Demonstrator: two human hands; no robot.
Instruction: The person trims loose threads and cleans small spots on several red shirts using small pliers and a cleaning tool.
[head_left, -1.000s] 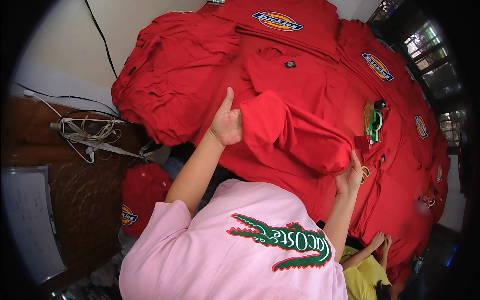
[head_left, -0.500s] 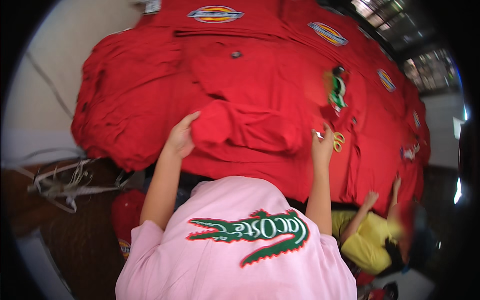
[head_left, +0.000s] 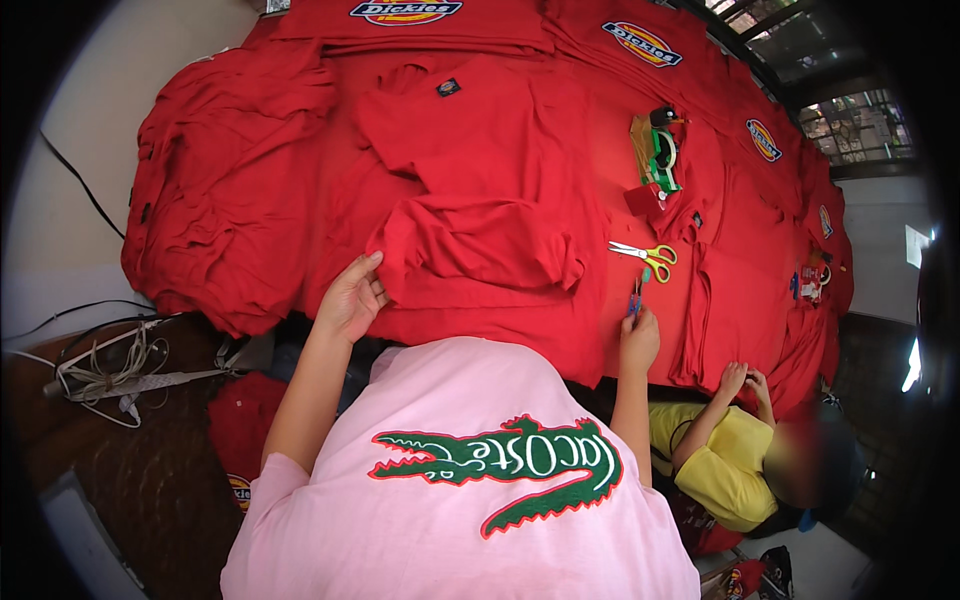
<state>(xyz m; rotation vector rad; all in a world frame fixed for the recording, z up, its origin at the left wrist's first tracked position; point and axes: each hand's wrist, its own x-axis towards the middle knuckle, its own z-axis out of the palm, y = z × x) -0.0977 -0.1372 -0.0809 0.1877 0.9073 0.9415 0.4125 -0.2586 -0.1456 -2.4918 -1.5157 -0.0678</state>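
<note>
In front of me a crumpled red T-shirt lies on a broad layer of red garments, with a small dark label at its neck. My left hand is at the shirt's left edge, thumb and fingers apart, fingertips close to or touching the cloth. To the right, my right hand is closed around small blue thread snips, which point away from me. Just beyond their tip lie yellow-handled scissors, blades toward the left.
A green and red tape dispenser stands beyond the scissors. A rumpled red pile is at the left, folded red shirts at the back. A co-worker in yellow works at the right. Loose cables hang at the left.
My left hand has let go of the shirt's raised edge and dropped slightly. My right hand has drawn back toward me, and the blue snips now show in it.
</note>
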